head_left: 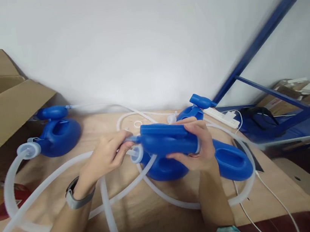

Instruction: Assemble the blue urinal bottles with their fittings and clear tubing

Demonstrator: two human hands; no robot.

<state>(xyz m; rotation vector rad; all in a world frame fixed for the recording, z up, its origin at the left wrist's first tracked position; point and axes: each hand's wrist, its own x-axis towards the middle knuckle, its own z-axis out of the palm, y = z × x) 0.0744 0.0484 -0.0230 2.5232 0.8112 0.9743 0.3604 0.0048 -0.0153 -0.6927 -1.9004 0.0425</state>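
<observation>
My right hand [200, 142] wraps round a hollow blue plastic cup [164, 139], held on its side above the table with its narrow nozzle pointing left. At that nozzle my left hand [112, 152] pinches the end of a translucent hose [108, 213], which seems to run down under the palm toward me. Just below the cup lies a blue plastic jug [166, 167] with a white cap [136, 153]. Right of my right wrist rests another blue jug [233, 161]. The right hand's fingers partly hide the cup's wide end.
An open cardboard box [8, 108] stands at the left, beside a blue jug [59, 138] with a hose. Behind are another blue cup [202, 101] and a white power strip [220, 118]. Loose hoses loop over the wooden table [146, 223]. A blue metal frame [263, 27] stands right.
</observation>
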